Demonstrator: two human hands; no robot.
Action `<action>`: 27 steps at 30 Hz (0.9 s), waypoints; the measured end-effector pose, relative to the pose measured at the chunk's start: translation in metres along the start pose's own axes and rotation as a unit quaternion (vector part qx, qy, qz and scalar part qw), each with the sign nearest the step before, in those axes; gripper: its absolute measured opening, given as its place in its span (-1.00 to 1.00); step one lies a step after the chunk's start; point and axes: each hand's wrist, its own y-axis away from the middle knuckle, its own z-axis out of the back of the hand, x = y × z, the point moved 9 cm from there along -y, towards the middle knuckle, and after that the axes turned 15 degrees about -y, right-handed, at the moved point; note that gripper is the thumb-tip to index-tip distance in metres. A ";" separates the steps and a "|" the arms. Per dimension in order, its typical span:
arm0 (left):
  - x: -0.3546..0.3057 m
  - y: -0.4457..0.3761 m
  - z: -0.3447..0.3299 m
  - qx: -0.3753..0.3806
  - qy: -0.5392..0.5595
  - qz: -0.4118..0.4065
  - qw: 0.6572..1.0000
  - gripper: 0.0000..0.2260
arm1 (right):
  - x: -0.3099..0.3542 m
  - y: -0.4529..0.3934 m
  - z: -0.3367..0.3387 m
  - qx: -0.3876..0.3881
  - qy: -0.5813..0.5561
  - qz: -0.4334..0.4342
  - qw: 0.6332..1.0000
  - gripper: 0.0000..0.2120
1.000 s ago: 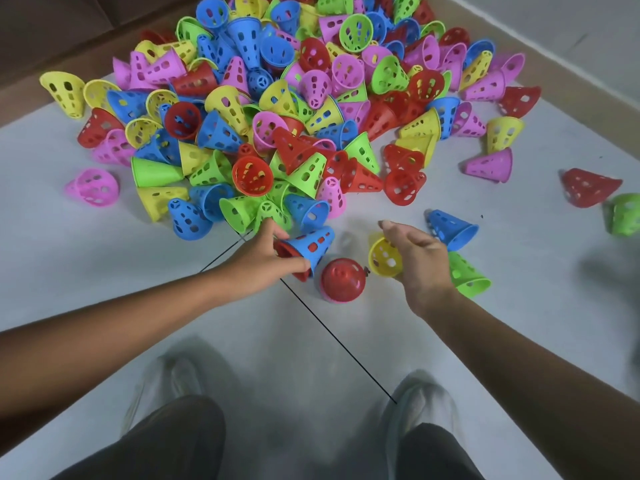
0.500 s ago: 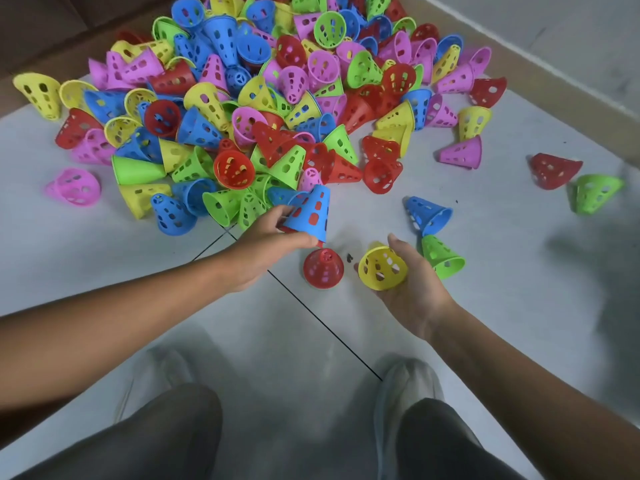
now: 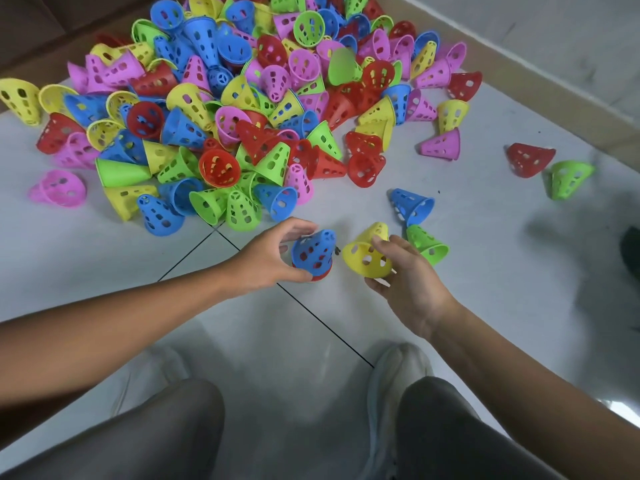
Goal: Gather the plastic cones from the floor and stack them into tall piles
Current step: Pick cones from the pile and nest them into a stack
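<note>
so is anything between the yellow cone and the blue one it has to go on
Nothing visible. The right hand holds the yellow cone just beside the blue cone, which sits on a red cone in the left hand; only bare floor shows between them.

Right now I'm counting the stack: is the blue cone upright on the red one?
Yes, roughly upright: the blue cone sits narrow end up over the red cone, whose rim peeks out below.

Red cone (image 3: 320, 274) mostly hidden under blue cone (image 3: 313, 252); pile's (image 3: 242, 98) top cropped.
</note>
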 end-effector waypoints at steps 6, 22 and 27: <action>0.003 0.008 0.011 -0.024 -0.027 0.002 0.999 -0.48 | 0.023 0.008 -0.022 -0.006 0.078 0.094 0.992 -0.30; 0.022 0.014 0.069 -0.093 -0.128 -0.010 0.987 -0.73 | 0.008 0.006 -0.098 0.088 0.502 0.285 0.812 -0.47; 0.015 0.008 0.082 -0.113 -0.150 -0.026 0.982 -0.77 | 0.007 -0.001 -0.091 0.099 0.515 0.272 0.807 -0.49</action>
